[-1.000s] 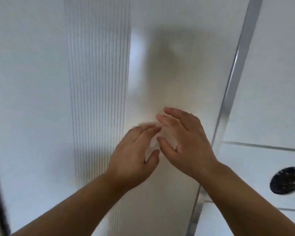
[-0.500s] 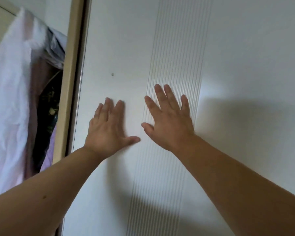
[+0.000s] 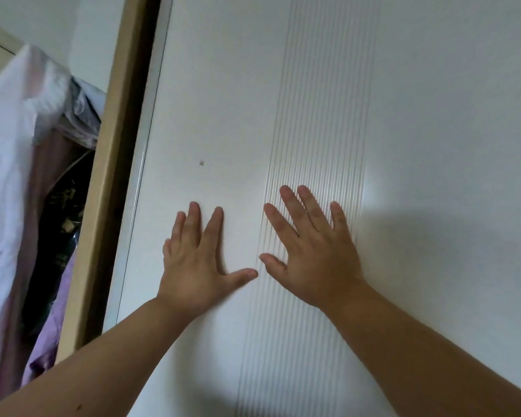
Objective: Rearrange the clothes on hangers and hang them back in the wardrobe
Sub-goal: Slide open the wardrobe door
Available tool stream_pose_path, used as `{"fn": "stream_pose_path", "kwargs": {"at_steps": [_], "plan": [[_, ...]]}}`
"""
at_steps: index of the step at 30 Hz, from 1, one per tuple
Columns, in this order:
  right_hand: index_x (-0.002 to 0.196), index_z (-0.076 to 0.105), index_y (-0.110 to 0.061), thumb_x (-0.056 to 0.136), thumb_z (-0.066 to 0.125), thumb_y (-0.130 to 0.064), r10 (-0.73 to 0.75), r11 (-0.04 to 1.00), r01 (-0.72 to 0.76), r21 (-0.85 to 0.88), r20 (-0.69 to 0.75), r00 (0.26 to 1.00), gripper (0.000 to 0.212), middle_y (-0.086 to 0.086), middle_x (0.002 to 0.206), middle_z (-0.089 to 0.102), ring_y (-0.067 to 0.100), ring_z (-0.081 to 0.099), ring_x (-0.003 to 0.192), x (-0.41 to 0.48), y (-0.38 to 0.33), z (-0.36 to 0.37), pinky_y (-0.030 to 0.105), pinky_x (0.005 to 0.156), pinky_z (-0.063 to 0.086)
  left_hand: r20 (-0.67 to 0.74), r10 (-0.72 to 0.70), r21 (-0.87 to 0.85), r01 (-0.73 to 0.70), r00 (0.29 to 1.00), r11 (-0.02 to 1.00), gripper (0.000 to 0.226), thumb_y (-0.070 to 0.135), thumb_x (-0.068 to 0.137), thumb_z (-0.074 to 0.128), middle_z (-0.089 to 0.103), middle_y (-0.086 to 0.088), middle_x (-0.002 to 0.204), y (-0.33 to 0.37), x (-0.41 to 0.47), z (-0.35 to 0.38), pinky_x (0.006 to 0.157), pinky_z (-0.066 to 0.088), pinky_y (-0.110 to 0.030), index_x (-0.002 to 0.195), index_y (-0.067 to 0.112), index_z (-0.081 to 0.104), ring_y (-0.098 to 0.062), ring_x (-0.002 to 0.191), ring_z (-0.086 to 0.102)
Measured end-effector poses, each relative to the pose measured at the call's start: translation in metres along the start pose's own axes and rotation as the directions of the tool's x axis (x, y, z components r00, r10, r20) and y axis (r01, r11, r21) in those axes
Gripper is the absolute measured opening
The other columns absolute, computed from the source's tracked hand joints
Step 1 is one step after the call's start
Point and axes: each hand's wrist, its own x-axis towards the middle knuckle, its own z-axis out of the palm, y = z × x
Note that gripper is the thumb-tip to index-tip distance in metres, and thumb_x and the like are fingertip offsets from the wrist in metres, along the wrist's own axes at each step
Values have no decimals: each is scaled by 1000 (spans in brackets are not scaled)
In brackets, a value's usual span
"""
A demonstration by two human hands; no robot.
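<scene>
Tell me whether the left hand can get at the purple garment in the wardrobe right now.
Probably yes. The left hand lies flat on the white door, holding nothing, and the purple garment hangs in the open gap past the beige frame.

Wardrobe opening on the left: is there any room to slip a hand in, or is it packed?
Packed: the white garment, a dark patterned garment and the purple garment fill it up to the wooden frame. Bare room is on the door only: above the left hand and right of the right hand.
</scene>
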Motion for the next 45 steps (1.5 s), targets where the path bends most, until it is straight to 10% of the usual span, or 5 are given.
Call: {"fn": "stream_pose_path", "kwargs": {"at_steps": [10, 28, 38, 45], "plan": [[139, 44, -26, 78, 46, -62, 23, 998, -21, -51, 20, 1000, 71, 4, 151, 34, 25, 32, 140, -32, 45, -11, 52, 104, 25, -151, -37, -148, 14, 988, 989, 85, 68, 73, 40, 18, -6, 155, 14, 6, -1, 114, 15, -43, 147, 29, 25, -27, 141, 13], [140, 42, -22, 89, 25, -62, 118, 986, -109, -123, 60, 991, 68, 7, 151, 33, 26, 30, 139, -109, 158, -46, 52, 103, 29, -91, 63, -370, -92, 994, 924, 87, 36, 82, 50, -2, -2, 160, 82, 5, -4, 113, -5, -20, 151, 11, 2, -11, 145, -7], [138, 43, -25, 83, 38, -54, 312, 949, -309, -66, 51, 949, 62, 3, 149, 38, 20, 26, 139, -132, 193, -77, 53, 104, 27, -33, -2, -667, -20, 999, 745, 41, 9, 83, 48, 60, 3, 115, 138, -5, 11, 94, 44, -34, 121, 25, 44, -16, 108, 55], [148, 22, -26, 83, 31, -58, 218, 975, -220, 42, 47, 975, 74, 0, 158, 17, 16, 11, 145, -80, 173, -83, 48, 112, 21, -1, 135, -747, -91, 991, 658, 58, -3, 85, 51, 55, 30, 105, 183, -14, 18, 76, 36, 4, 118, 44, 42, 21, 94, 50]]}}
